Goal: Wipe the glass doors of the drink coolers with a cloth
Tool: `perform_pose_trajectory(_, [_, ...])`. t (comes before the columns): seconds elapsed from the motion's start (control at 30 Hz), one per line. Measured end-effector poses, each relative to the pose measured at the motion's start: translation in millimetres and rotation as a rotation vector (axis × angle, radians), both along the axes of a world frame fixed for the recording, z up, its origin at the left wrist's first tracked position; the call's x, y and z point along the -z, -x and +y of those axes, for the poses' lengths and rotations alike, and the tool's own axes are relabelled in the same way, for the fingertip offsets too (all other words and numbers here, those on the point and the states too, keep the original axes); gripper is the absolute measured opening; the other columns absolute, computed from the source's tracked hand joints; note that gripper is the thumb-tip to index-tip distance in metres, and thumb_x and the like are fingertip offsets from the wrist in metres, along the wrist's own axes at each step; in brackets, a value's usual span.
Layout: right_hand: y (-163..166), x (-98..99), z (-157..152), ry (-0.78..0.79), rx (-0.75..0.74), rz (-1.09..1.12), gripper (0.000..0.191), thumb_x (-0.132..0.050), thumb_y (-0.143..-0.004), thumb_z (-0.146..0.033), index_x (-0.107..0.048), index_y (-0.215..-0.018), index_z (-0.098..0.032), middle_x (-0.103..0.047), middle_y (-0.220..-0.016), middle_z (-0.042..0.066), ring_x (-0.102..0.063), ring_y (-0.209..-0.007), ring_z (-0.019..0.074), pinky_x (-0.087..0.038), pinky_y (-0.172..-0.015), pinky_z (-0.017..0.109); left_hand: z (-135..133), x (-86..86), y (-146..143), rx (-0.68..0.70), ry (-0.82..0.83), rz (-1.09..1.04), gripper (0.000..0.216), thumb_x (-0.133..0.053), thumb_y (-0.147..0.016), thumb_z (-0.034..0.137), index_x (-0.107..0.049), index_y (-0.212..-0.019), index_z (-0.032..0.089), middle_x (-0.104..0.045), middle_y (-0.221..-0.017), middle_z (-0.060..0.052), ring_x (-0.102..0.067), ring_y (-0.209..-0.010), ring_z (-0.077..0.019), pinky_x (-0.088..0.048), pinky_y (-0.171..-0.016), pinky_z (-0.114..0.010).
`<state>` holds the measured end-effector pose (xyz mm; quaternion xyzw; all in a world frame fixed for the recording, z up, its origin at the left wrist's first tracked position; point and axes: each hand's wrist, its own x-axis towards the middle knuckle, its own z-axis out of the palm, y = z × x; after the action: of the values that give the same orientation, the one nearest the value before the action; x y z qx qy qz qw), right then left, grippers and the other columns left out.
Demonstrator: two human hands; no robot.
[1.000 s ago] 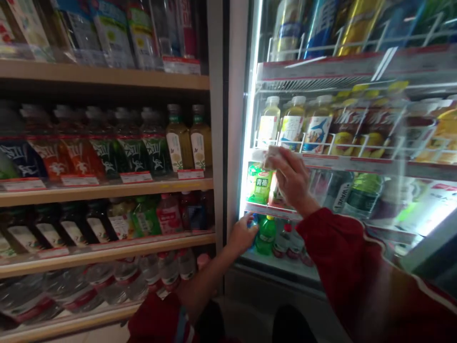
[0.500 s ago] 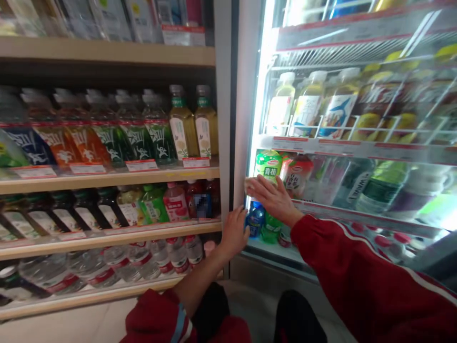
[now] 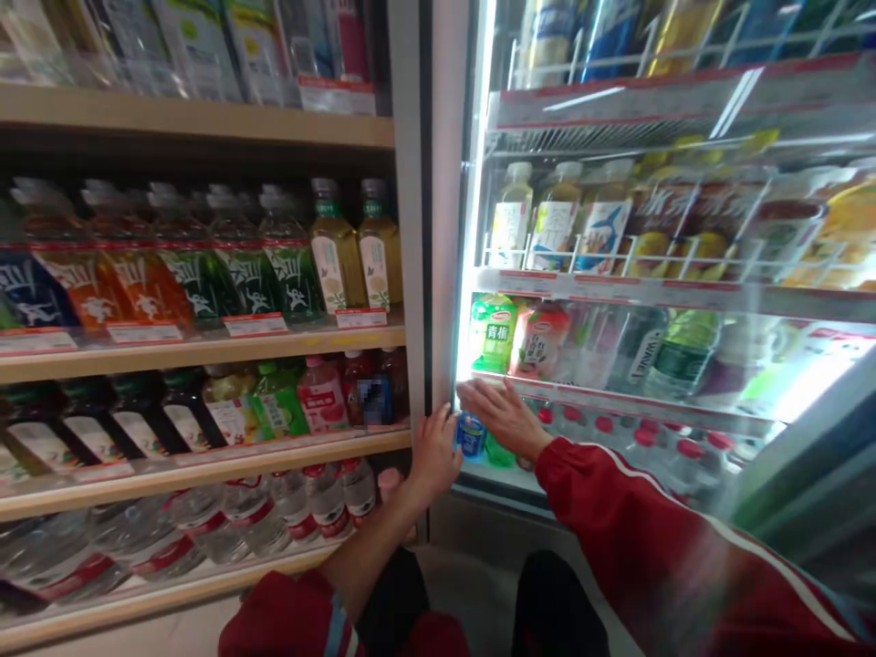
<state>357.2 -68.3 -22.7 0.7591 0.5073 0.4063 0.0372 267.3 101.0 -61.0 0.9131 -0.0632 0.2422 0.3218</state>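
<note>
My right hand (image 3: 503, 418) is stretched out flat with its fingers extended to the left, in front of the lower shelf edge of the lit drinks cooler. Nothing is visible in it. Behind and below it stand a blue bottle (image 3: 470, 436) and a green bottle (image 3: 498, 453), both partly covered. Just above sit a green-labelled drink bottle (image 3: 493, 333) and a red-labelled bottle (image 3: 544, 340). My left hand (image 3: 436, 456) is at the cooler's left frame (image 3: 444, 274), fingers extended upward and holding nothing visible. Whether its fingertips touch the frame I cannot tell.
To the left, wooden shelves (image 3: 205, 360) carry rows of bottles. More bottles fill the upper cooler shelves, with red-capped bottles (image 3: 643, 447) on the bottom one. A glass door (image 3: 808, 484) stands at the right. My knees (image 3: 557, 602) are below.
The view has shifted, bringing more of the cooler into sight. My right hand has lowered from the green-labelled bottle, whose base now shows. My left hand stays near the frame.
</note>
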Motion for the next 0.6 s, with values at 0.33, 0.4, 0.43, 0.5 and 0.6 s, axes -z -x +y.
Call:
perform_pose_trajectory(0.33, [30,-11.0,13,-0.668,-0.013,0.548,0.028,-0.046,-0.086,-0.02,-0.067,-0.105,-0.021,-0.069,-0.113,0.008,-0.062,-0.101,0.0207,-0.042,-0.091,0.039,-31,-23.5,-12,0.114,1.128,0.34,0.038,-0.066,-0.07,0.029,-0.06,-0.106,0.019,-0.067,-0.099,-0.007,-0.064,-0.09,-0.0212,-0.05,-0.074,-0.031])
perform_pose_trajectory(0.4, [47,5.5,17,-0.935,-0.001,0.928,0.025,-0.051,-0.081,-0.029,-0.065,-0.097,-0.018,-0.072,-0.093,0.007,-0.065,-0.081,0.0193,-0.049,-0.075,0.033,-35,-22.3,-11,0.154,1.283,0.335,0.037,-0.07,-0.066,0.03,-0.063,-0.101,0.021,-0.068,-0.093,-0.003,-0.064,-0.086,-0.0191,-0.048,-0.069,-0.027])
perform_pose_trajectory(0.43, [53,12.4,18,-1.064,0.003,1.113,0.026,-0.054,-0.077,-0.035,-0.064,-0.094,-0.017,-0.072,-0.085,0.005,-0.064,-0.074,0.0182,-0.049,-0.067,0.031,-36,-20.4,-10,0.153,1.344,0.328,0.035,-0.072,-0.063,0.029,-0.064,-0.096,0.021,-0.068,-0.089,-0.002,-0.064,-0.083,-0.0183,-0.048,-0.067,-0.026])
perform_pose_trajectory(0.5, [62,22.4,16,-1.298,0.007,1.421,0.033,-0.061,-0.07,-0.045,-0.06,-0.089,-0.018,-0.068,-0.073,0.002,-0.061,-0.062,0.0162,-0.048,-0.057,0.027,-35,-14.2,-9,0.107,1.39,0.319,0.027,-0.074,-0.06,0.028,-0.066,-0.084,0.018,-0.067,-0.079,-0.001,-0.062,-0.073,-0.0164,-0.046,-0.062,-0.025])
perform_pose_trajectory(0.6, [67,29.9,9,-1.555,-0.015,1.653,0.041,-0.069,-0.058,-0.052,-0.055,-0.08,-0.021,-0.064,-0.063,-0.002,-0.058,-0.053,0.0145,-0.045,-0.048,0.025,-30,-3.6,-8,0.023,1.398,0.308,0.02,-0.072,-0.06,0.027,-0.065,-0.075,0.016,-0.064,-0.068,0.0,-0.057,-0.062,-0.0132,-0.042,-0.055,-0.023])
